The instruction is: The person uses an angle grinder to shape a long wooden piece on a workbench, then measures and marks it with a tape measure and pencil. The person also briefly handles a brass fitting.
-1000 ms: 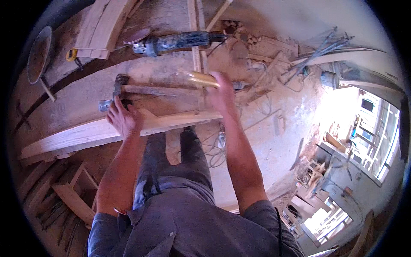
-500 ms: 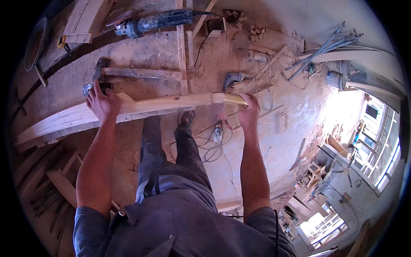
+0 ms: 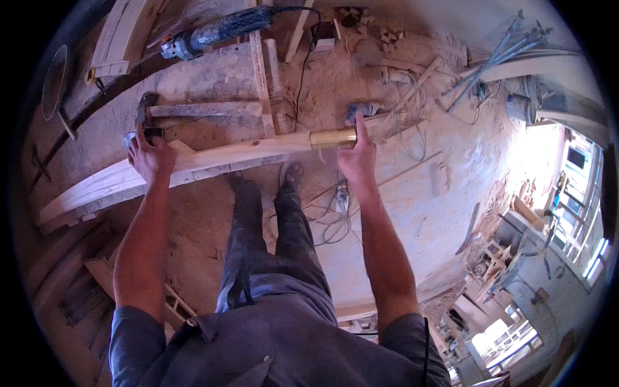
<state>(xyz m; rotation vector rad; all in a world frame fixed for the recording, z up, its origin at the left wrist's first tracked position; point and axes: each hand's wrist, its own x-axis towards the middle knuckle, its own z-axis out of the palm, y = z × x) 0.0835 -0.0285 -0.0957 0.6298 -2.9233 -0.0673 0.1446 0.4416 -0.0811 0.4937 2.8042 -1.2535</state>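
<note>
A long pale wooden beam [image 3: 229, 153] lies crosswise in front of me, widening toward its left end. My left hand [image 3: 152, 158] is closed over its left part, with the index finger stretched toward a small black and silver block [image 3: 153, 134]. At the beam's right end sits a shiny gold-coloured cylinder [image 3: 332, 137]. My right hand [image 3: 358, 158] grips the cylinder's right end, its index finger pointing up along that end. A hammer [image 3: 200, 109] with a wooden handle lies just beyond the beam.
Beyond the hammer rests an angle grinder [image 3: 219, 32] with its cord. A wooden strip [image 3: 261, 84] runs away from the beam. On the dusty floor are another power tool [image 3: 364, 111], looped cables [image 3: 335, 216] and metal rods [image 3: 509, 51]. My feet stand under the beam.
The gold-coloured cylinder has moved left against the beam's end with my right hand, and more of it shows. My right index finger now points up. My left hand stays on the beam.
</note>
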